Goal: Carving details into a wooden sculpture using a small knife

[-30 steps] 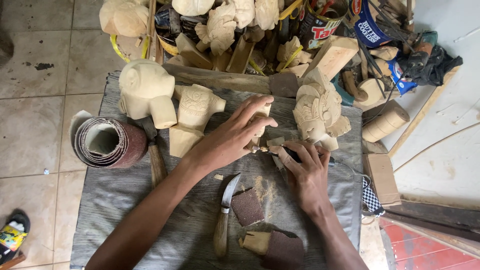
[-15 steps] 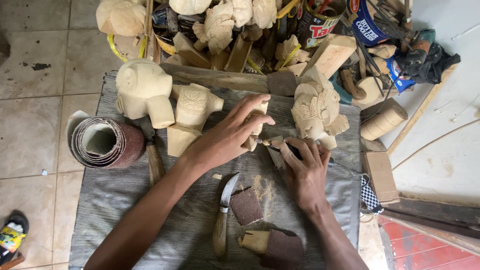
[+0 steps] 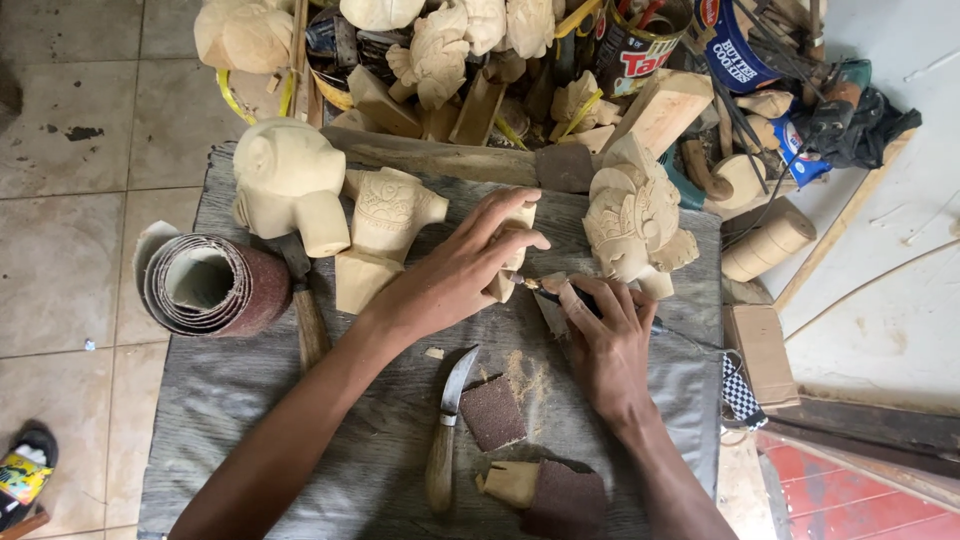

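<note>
Small pale wooden carving [image 3: 512, 248] sits mid-cloth on the grey work cloth [image 3: 200, 420], left hand [image 3: 455, 275] wrapped over it, fingers curled around the wood. Right hand [image 3: 605, 345] at about 4 o'clock from it pinches a thin dark-handled carving tool [image 3: 560, 290], tip touching the piece. Curved knife with a wooden handle [image 3: 447, 425] lies at 6 o'clock, sawdust just beside it. Roll of reddish-brown sandpaper [image 3: 205, 285] sits at 9 o'clock, pale carved wooden figure [image 3: 635, 215] at 3 o'clock.
</note>
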